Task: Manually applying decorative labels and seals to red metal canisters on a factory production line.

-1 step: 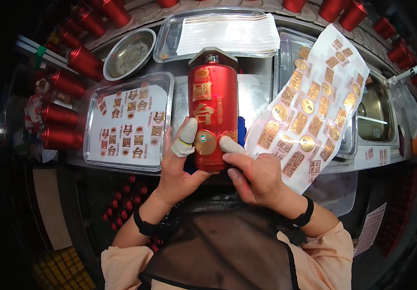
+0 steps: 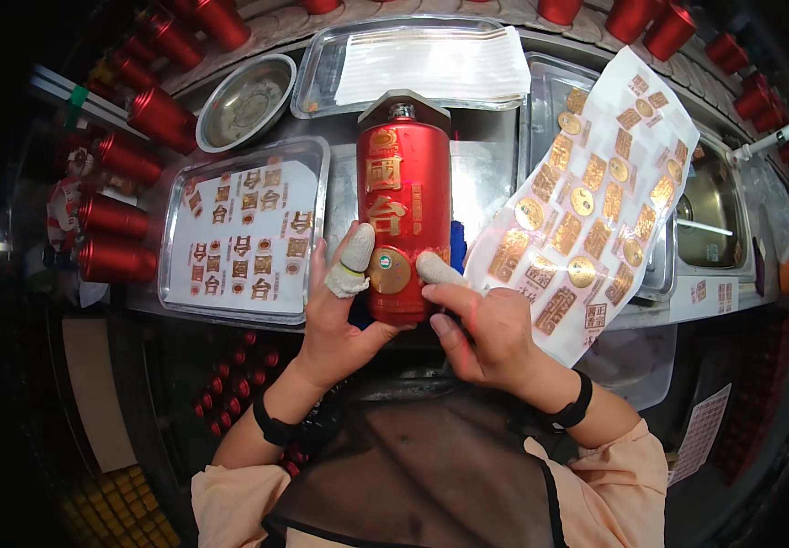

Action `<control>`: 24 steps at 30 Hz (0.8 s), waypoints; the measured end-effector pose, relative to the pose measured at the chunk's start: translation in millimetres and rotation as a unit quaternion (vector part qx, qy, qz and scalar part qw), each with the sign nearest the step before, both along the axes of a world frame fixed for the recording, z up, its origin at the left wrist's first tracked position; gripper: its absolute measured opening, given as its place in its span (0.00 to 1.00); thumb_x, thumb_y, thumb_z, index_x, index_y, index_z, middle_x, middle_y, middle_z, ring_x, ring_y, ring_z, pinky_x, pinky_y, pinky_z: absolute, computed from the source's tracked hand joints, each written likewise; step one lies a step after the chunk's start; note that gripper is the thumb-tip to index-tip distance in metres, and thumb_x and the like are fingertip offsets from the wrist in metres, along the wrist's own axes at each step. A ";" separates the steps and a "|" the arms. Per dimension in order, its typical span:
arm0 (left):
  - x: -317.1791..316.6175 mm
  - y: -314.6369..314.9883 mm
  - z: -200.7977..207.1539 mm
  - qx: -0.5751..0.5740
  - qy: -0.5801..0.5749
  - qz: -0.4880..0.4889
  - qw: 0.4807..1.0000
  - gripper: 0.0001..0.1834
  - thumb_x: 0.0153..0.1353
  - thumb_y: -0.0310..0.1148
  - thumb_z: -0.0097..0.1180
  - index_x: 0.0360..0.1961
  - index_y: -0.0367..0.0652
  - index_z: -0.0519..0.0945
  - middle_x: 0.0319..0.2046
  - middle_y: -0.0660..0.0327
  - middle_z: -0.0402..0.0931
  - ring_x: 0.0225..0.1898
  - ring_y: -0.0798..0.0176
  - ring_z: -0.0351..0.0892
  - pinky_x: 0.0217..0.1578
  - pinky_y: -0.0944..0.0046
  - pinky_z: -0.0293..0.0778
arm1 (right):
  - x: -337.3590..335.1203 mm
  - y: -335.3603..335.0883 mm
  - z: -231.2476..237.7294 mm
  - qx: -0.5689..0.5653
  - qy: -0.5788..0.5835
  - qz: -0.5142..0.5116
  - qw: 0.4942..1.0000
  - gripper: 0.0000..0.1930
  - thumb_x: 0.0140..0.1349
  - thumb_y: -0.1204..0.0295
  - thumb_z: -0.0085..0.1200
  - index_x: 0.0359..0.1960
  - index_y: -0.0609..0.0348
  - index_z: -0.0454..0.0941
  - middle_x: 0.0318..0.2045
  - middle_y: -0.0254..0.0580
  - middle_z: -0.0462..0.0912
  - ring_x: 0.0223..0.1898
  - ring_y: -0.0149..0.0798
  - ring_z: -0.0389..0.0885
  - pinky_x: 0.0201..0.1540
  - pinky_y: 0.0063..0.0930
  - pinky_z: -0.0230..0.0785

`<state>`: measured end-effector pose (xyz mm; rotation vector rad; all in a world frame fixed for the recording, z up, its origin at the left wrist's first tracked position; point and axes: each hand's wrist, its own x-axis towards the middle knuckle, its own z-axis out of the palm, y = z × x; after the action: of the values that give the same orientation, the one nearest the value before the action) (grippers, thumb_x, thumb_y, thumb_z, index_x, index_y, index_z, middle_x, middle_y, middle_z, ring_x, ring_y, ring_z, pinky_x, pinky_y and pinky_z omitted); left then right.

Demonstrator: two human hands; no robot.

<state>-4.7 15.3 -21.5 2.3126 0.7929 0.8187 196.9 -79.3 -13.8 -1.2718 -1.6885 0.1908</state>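
Observation:
A red bottle [image 2: 403,201] with gold characters and a round gold emblem stands or leans in front of me, its metallic neck pointing away. My left hand [image 2: 339,315] grips its lower left side, thumb at the base and a white-wrapped finger against the emblem's edge. From the right, my right hand [image 2: 481,329] touches the bottle's lower front with a white-wrapped fingertip. Its thumb and bare finger are apart, with nothing between them. Blue cloth [image 2: 457,247] shows beside the bottle. A sheet of gold stickers [image 2: 586,201] lies right of the bottle.
At left, a clear tray [image 2: 319,219] bears a sheet of gold characters. Behind it are a metal bowl [image 2: 216,137] and a tray [image 2: 307,87] with striped white sheets. A basin [image 2: 709,224] lies at right. Several red bottles [image 2: 118,260] line the table's rim.

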 end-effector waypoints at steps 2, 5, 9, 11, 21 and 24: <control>-0.3 0.6 -0.3 -0.003 -0.004 -0.002 1.000 0.52 0.47 0.44 0.76 0.71 0.41 0.63 0.68 0.49 0.66 0.71 0.46 0.63 0.70 0.38 0.44 | -0.1 1.6 -2.3 -0.018 0.029 -0.002 0.999 0.19 0.55 0.78 0.60 0.51 0.57 0.78 0.25 0.40 0.81 0.16 0.39 0.75 0.20 0.34 0.64; -1.2 0.6 0.0 -0.005 -0.006 -0.002 1.000 0.52 0.47 0.44 0.76 0.71 0.41 0.63 0.68 0.49 0.66 0.71 0.46 0.62 0.71 0.38 0.43 | -0.2 2.8 -1.5 -0.041 0.108 -0.009 0.993 0.18 0.59 0.77 0.59 0.52 0.59 0.76 0.30 0.44 0.83 0.19 0.41 0.78 0.22 0.32 0.67; -2.5 1.6 -1.3 -0.004 -0.006 -0.004 1.000 0.52 0.47 0.44 0.76 0.71 0.41 0.63 0.68 0.49 0.66 0.70 0.46 0.64 0.71 0.38 0.42 | 0.5 -9.8 -7.2 -0.120 0.176 -0.015 0.977 0.16 0.65 0.75 0.54 0.53 0.63 0.74 0.40 0.48 0.82 0.26 0.36 0.82 0.29 0.26 0.72; -1.4 1.6 -0.3 -0.007 -0.011 -0.001 1.000 0.52 0.47 0.43 0.76 0.71 0.41 0.63 0.68 0.50 0.67 0.69 0.46 0.65 0.71 0.38 0.42 | 0.4 -14.8 -11.6 -0.208 0.288 -0.017 0.935 0.15 0.68 0.74 0.51 0.54 0.66 0.72 0.46 0.43 0.79 0.28 0.26 0.77 0.30 0.21 0.70; 4.2 -7.4 15.2 -0.072 -0.054 0.048 0.995 0.49 0.44 0.39 0.77 0.67 0.38 0.67 0.64 0.49 0.70 0.64 0.43 0.70 0.70 0.37 0.48 | -8.8 -25.6 -4.2 -0.244 0.331 -0.014 0.912 0.17 0.66 0.76 0.52 0.56 0.68 0.71 0.45 0.40 0.77 0.30 0.23 0.74 0.33 0.15 0.66; 6.2 -8.5 22.1 0.062 -0.052 0.057 0.995 0.50 0.42 0.38 0.77 0.67 0.37 0.67 0.63 0.47 0.70 0.63 0.43 0.71 0.69 0.36 0.50 | -15.3 -33.3 -9.2 -0.226 0.322 -0.021 0.919 0.18 0.65 0.77 0.54 0.55 0.68 0.72 0.44 0.41 0.78 0.31 0.25 0.74 0.34 0.18 0.68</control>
<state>1.6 6.9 0.6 2.3261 0.8555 1.0579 181.6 -112.7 -23.1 -1.3700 -1.0683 0.9139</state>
